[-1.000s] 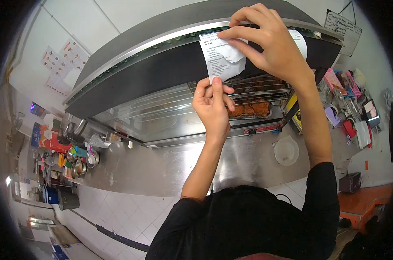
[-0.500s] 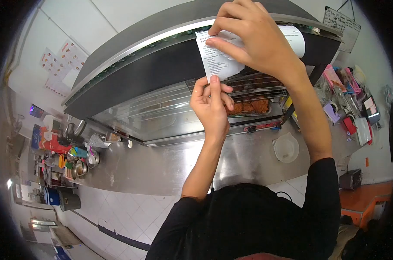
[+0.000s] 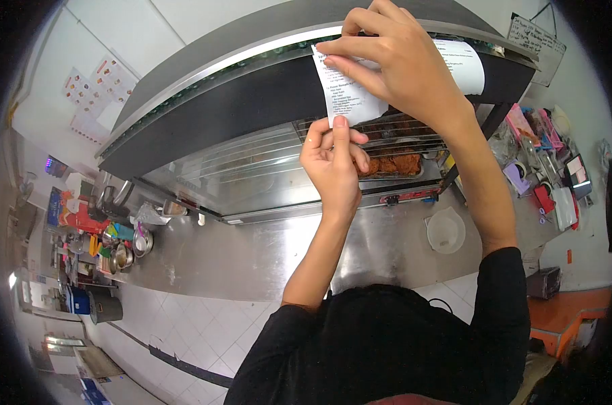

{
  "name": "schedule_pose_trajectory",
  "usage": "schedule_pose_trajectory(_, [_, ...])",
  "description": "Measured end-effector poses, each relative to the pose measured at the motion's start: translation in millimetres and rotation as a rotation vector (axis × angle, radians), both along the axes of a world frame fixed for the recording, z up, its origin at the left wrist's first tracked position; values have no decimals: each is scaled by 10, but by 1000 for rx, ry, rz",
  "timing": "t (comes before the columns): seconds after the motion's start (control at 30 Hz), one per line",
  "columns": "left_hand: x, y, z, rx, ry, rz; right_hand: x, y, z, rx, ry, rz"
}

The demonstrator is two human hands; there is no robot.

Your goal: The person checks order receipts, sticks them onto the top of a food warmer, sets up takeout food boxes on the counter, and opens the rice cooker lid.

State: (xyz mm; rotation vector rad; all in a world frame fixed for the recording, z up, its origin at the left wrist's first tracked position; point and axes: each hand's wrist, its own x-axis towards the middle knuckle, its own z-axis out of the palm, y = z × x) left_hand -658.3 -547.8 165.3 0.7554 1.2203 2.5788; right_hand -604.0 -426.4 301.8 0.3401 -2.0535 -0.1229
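Note:
A white printed receipt (image 3: 350,100) hangs against the dark upper front of a glass food warmer (image 3: 238,162). My left hand (image 3: 335,156) pinches its lower left corner between thumb and fingers. Higher up, my right hand (image 3: 393,57) closes thumb and forefinger on the receipt's upper left edge, and the palm hides part of the print. A second printed slip (image 3: 462,67) hangs to the right, partly behind my right hand. Inside the warmer, behind my left fingers, browned fried food (image 3: 397,165) lies on a tray below wire racks.
A steel counter (image 3: 252,263) runs below the warmer, with a clear plastic tub (image 3: 445,231) on it. Metal bowls (image 3: 120,256) and packages crowd the left end. Scissors, tape and bags clutter the right, near a purple tape dispenser (image 3: 517,178). A whiteboard (image 3: 535,47) hangs at upper right.
Both hands keep their hold on the receipt. The whole view has shifted slightly, and my right fingers sit a little closer to the receipt's upper left corner.

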Motion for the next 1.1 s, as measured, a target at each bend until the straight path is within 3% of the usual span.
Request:
schedule_pose_trajectory(0.47, [87,-5,3,-44,33,87,-66,47,-106,-67,73,81])
schedule_pose_trajectory(0.6, [63,50,68,-86,351,475,-103,106,-143,-59,124,138])
schedule_pose_trajectory(0.7, [-33,-25,207,-292,629,653,-84,100,-140,-66,116,133])
schedule_pose_trajectory(0.73, [-31,-47,272,-325,598,634,-54,77,-125,-76,109,125])
schedule_pose_trajectory(0.83, [-32,50,431,-74,481,479,-40,55,-118,-85,119,117])
schedule_pose_trajectory(0.87, [-19,62,493,-105,639,627,-45,59,-122,-84,126,118])
schedule_pose_trajectory(0.97, [-134,-14,548,-417,797,668,-173,205,-285,-95,145,121])
schedule_pose_trajectory(1.0, [-235,44,565,-312,999,815,-150,215,-286,-97,144,107])
schedule_pose_trajectory(1.1, [-262,-22,610,-421,1068,843,-40,196,-286,-103,142,57])
